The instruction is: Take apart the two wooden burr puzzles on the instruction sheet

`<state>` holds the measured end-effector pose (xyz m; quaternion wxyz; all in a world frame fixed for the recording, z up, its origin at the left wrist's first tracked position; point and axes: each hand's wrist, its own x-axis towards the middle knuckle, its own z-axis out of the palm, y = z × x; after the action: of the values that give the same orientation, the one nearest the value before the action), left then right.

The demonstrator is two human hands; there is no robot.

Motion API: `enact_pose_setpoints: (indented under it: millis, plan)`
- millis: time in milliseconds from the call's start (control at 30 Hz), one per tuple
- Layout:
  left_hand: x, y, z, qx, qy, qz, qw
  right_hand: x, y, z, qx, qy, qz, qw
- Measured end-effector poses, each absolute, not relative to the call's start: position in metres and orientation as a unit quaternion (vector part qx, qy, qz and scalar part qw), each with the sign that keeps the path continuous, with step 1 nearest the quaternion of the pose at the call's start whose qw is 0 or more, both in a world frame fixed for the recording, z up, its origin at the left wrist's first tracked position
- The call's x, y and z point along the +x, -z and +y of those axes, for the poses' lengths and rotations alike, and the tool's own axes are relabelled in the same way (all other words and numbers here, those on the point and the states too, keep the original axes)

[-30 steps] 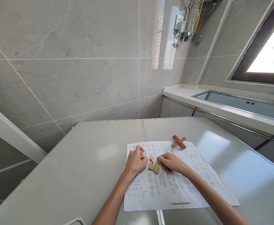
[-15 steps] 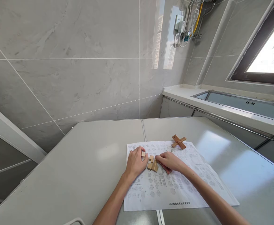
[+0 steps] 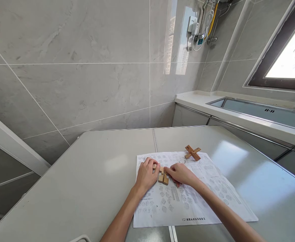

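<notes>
My left hand (image 3: 146, 173) is curled on the sheet, with a small pale wooden puzzle piece (image 3: 154, 166) between its thumb and fingers. Just right of that thumb lie several notched pale wooden blocks (image 3: 161, 178), side by side and touching. My right hand (image 3: 179, 173) has its fingertips pressed on the right-hand block (image 3: 165, 179) at its far end; part of that grip is hidden. Reddish wooden pieces (image 3: 178, 184) show partly from under the right hand. Beneath everything is a printed paper sheet (image 3: 162, 215) covered with small diagrams.
A crossed wooden puzzle assembly (image 3: 193, 153) sits at the sheet's far edge. The pale table (image 3: 87, 188) reaches to a tiled wall. To the right stands a counter with a sink (image 3: 253, 107), below a window.
My right hand has shifted slightly left toward my left hand. The pale blocks sit closer together and closer to the left thumb. The crossed assembly has stayed put.
</notes>
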<state>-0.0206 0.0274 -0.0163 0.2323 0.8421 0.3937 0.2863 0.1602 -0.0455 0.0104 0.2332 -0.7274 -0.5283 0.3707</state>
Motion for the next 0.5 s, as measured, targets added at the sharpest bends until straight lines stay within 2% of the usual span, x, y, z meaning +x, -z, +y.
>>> enact_pose_setpoints:
  millis: [500]
  plan:
    - [-0.029,0.001,0.025,0.912,-0.242,0.226,0.242,0.174,0.003,-0.060,-0.648,-0.426,-0.534,0.335]
